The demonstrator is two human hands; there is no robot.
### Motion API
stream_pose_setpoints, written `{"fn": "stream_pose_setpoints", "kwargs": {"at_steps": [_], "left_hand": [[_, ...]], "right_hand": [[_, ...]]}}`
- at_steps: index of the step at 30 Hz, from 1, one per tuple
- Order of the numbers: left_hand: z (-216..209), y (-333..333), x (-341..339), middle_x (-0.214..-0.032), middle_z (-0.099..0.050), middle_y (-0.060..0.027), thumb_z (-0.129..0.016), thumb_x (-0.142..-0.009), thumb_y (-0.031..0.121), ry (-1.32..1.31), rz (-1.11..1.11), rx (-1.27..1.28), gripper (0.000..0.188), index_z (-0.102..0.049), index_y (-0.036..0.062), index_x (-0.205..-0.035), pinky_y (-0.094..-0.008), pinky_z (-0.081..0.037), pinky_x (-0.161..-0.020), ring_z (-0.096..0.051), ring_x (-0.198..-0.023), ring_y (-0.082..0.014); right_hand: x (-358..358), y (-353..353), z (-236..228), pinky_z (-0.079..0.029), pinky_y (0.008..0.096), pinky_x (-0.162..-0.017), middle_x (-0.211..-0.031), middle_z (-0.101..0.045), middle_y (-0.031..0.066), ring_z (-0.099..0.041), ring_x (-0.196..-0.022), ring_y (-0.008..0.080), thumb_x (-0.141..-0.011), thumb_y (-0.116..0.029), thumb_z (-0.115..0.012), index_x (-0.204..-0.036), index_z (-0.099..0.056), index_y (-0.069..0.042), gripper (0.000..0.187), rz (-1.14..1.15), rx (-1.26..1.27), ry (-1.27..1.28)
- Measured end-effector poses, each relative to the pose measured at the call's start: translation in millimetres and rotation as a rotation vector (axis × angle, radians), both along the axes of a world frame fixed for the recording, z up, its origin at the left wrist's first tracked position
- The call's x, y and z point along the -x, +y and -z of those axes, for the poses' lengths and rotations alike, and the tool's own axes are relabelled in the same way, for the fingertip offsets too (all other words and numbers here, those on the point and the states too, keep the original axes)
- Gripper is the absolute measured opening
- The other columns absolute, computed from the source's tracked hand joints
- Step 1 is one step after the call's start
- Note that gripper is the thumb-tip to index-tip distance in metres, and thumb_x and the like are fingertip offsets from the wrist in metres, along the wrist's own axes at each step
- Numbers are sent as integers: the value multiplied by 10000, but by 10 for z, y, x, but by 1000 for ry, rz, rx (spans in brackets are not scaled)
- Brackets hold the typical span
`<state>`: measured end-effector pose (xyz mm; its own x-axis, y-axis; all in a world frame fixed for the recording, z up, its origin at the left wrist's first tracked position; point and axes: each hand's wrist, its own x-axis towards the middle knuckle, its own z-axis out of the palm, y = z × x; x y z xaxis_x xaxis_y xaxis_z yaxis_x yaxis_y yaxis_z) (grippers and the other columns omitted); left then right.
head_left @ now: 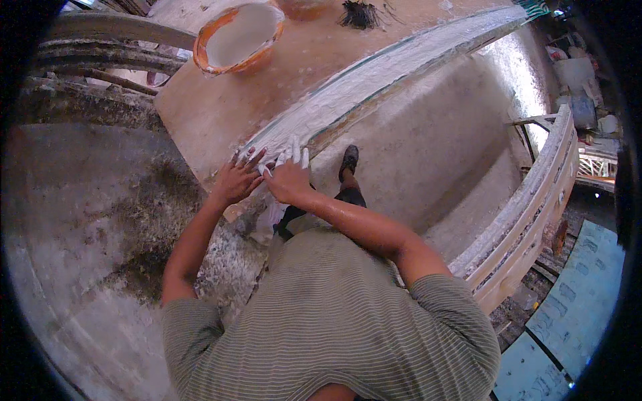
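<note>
A long strip coated in wet white plaster-like paste [374,80] runs along the table's edge, from near my body to the far right. Green edging shows along its sides. At its near end, my left hand [237,179] lies with fingers spread, the tips smeared white. Close beside it, my right hand [289,179] rests on the same end, its fingers stretched out and thickly coated in white. The two hands nearly meet at the thumb and fingertips. Neither holds anything that I can see; the surface under the fingers is hidden.
An orange-rimmed bucket [239,40] of white paste stands on the brown tabletop [221,107]. A dark bundle of fibres [360,15] lies farther back. Curved pale mouldings [528,214] stand to the right, near light blue panels [578,301]. Wooden beams [114,60] are stacked at left.
</note>
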<state>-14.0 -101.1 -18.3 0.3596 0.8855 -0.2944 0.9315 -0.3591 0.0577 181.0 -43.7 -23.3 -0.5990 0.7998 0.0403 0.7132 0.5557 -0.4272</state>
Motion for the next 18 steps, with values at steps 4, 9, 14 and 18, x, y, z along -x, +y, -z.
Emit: {"fn": "stream_pose_setpoints", "kwargs": {"at_steps": [4, 9, 14, 18], "left_hand": [[50, 175, -131, -1630, -270, -18, -460, -1021, 388, -88, 6, -85, 416, -542, 281, -1414, -516, -114, -1233, -257, -1496, -227], [128, 682, -402, -1659, -176, -43, -390, -1037, 443, -129, 50, -152, 486, -439, 298, -1497, -548, -21, -1234, -165, -1525, -265], [173, 875, -522, -1664, -156, -55, -387, -1036, 451, -192, -47, -213, 497, -416, 313, -1513, -555, -25, -1229, -126, -1532, -300], [171, 752, -478, -1662, -161, -70, -405, -1031, 446, -220, -109, -123, 503, -426, 289, -1508, -558, -41, -1228, -130, -1526, -338]], "right_hand": [[-98, 559, -144, -34, 693, -1142, -1295, -544, 364, -393, -1324, 526, -1021, -512, -312, -1132, -690, 65, 698, 45, 542, -211], [-521, 1390, 167, -185, 674, -1122, -1284, -576, 339, -460, -1295, 528, -1026, -522, -252, -1192, -648, 76, 736, 94, 480, -252], [-861, 2195, -187, -421, 577, -1022, -1209, -626, 311, -587, -1156, 482, -1035, -508, -274, -1214, -626, 66, 697, 193, 533, -70], [-759, 1789, -262, -386, 558, -1063, -1263, -588, 323, -537, -1210, 497, -1017, -553, -325, -1098, -699, 53, 717, 17, 439, -190]]}}
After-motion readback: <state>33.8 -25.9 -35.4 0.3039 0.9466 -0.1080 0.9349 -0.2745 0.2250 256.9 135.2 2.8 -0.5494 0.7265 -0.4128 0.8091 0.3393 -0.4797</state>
